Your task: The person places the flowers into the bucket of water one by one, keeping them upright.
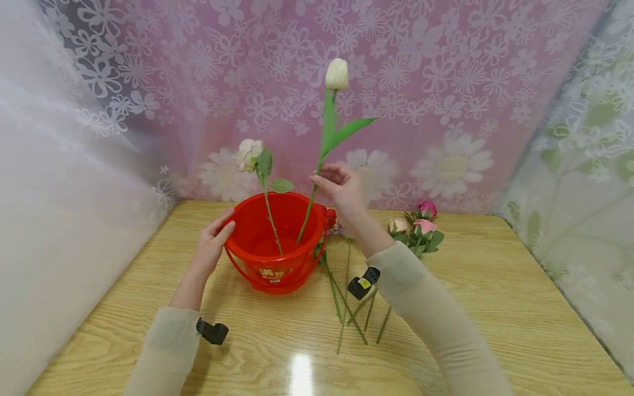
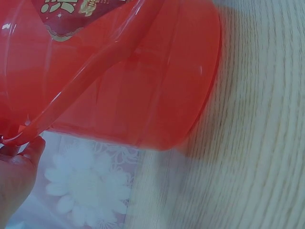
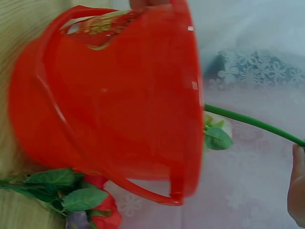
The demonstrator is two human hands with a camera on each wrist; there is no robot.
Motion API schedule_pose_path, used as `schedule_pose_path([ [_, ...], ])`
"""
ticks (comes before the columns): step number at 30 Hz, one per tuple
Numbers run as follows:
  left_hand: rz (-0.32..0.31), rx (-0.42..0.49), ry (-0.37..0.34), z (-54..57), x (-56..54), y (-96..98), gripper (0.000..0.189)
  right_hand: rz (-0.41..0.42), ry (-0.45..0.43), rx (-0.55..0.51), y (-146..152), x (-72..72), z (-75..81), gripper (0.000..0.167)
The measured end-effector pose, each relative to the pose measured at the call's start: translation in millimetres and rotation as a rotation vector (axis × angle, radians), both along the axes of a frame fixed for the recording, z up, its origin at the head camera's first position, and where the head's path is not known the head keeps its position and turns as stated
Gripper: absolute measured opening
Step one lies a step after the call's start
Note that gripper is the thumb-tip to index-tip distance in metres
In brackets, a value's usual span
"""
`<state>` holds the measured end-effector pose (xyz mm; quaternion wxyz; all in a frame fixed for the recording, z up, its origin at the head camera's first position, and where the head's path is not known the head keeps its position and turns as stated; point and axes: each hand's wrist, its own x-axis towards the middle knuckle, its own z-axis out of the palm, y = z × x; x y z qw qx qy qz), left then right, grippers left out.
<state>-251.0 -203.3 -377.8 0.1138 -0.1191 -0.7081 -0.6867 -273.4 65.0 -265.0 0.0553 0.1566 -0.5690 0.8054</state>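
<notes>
A red plastic bucket (image 1: 293, 273) stands upright on the wooden table, its handle hanging down the front. My left hand (image 1: 210, 242) grips the bucket's left rim; in the left wrist view its thumb tip touches the bucket by the handle joint. Above the right rim, my right hand (image 1: 344, 190) pinches the green stem of a white tulip (image 1: 337, 75) between thumb and fingers. The tulip is upright, leaning slightly right, its lower stem inside the bucket. A pale rose (image 1: 249, 154) with green leaves leans in the bucket, held by neither hand.
Right of the bucket lie several flowers, among them a pink rose (image 1: 424, 226), a magenta rose (image 1: 427, 208) and a cream rose (image 1: 398, 225). A red flower (image 3: 106, 212) lies close beside the bucket. A floral curtain (image 1: 277, 71) hangs behind the wooden table (image 1: 495, 308).
</notes>
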Motion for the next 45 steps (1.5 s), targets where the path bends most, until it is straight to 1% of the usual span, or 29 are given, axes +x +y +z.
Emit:
schedule_pose_path([
  [4,0.003,0.002,0.0,0.9,-0.8,0.8,0.043,-0.016,-0.031,0.094,-7,-0.7,-12.5,0.018],
  [8,0.005,0.002,-0.005,0.2,-0.4,1.3,0.044,-0.006,-0.061,0.138,-13,-1.0,-25.3,0.022],
  [11,0.003,0.006,-0.012,-1.5,0.7,1.2,0.045,-0.003,-0.052,0.187,-17,-0.4,-34.9,0.022],
  [18,0.013,-0.005,-0.032,-3.7,4.1,0.7,0.044,-0.027,-0.01,0.373,-24,5.0,-50.4,0.019],
  [23,0.004,-0.005,-0.018,-2.5,3.4,0.9,0.045,-0.062,0.038,0.487,-26,5.2,-54.8,0.021],
  [28,0.001,-0.01,-0.015,-2.2,3.3,0.0,0.045,-0.08,0.059,0.579,-26,5.5,-58.0,0.02],
  [34,0.004,-0.012,-0.011,0.2,1.7,0.5,0.045,-0.145,0.105,0.677,-27,7.0,-56.5,0.017],
  [40,0.015,0.008,0.005,-1.8,-0.4,0.9,0.044,-0.185,0.135,0.741,-28,7.7,-57.1,0.017],
  [45,0.012,0.008,0.001,-1.1,0.4,1.0,0.044,-0.184,0.141,0.771,-28,7.8,-57.6,0.014],
])
